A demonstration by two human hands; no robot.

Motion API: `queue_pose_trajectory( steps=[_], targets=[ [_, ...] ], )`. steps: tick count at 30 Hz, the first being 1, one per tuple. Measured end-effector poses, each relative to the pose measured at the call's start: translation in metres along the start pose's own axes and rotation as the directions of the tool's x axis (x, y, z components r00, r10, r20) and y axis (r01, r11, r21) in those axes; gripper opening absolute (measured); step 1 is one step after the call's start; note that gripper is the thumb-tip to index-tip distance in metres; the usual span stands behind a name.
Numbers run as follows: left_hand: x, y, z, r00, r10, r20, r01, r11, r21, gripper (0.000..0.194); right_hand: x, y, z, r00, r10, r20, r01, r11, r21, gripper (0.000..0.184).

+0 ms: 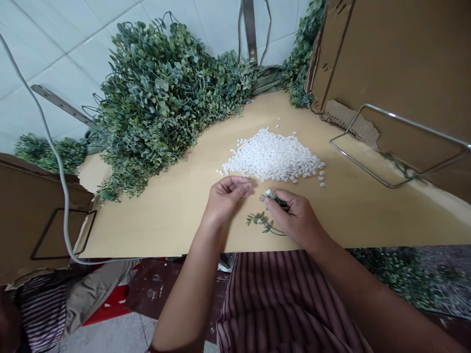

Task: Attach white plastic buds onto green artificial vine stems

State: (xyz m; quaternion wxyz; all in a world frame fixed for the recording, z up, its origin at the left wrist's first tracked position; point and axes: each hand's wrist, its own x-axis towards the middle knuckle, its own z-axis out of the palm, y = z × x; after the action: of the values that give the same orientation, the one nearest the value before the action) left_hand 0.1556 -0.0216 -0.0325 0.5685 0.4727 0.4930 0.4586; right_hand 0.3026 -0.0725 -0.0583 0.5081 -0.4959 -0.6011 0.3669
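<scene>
Plastic-looking white pieces (275, 157), matt leafy sprig (258, 219), smooth tabletop (147, 225), rough-edged cardboard (405, 63), shiny metal frame (393, 115)

Pale wall tiles (209, 22) are seen beyond the left hand (225, 202), a tan tabletop (147, 228) beneath it, gray floor (119, 336) lower down.

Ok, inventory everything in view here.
Table: one, tan, centre
White pieces: many, white, heaped mid-table
Foliage: several clumps, green, table's back, left, lower right
Leafy sprigs: count unclear, green, table's front
Cardboard: several panels, brown, both sides
Wire frames: two, silver right, dark left
Cable: one, white, left
Metal strips: two, grey, at wall
Tiled wall: one, pale, behind
Other person: one, tan trousers, lower left
Striped clothing: one, maroon, bottom
Left hand: one, bare, centre
Right hand: one, bare, holding leafy sprigs
</scene>
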Motion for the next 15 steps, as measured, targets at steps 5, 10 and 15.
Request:
queue_pose_trajectory(
  steps=[5, 10, 15],
  targets=[
    [-0.025, -0.007, 0.016, 0.988, -0.125, 0.088, 0.143, 0.959, -0.246, 0.028, 0.000, 0.000, -0.002, 0.999, -0.025, -0.024, 0.024, 0.999, -0.041, 0.030],
    [-0.025, -0.015, 0.016, 0.988, -0.124, 0.087, 0.144, 0.952, -0.271, 0.024, 0.000, 0.002, -0.003, 1.000, -0.018, -0.018, 0.017, 0.999, -0.046, 0.025],
    [-0.025, -0.016, 0.016, 0.989, -0.117, 0.086, 0.136, 0.958, -0.254, 0.023, -0.001, 0.001, -0.004, 0.999, -0.024, -0.039, 0.023, 0.999, -0.040, 0.022]
  ],
)
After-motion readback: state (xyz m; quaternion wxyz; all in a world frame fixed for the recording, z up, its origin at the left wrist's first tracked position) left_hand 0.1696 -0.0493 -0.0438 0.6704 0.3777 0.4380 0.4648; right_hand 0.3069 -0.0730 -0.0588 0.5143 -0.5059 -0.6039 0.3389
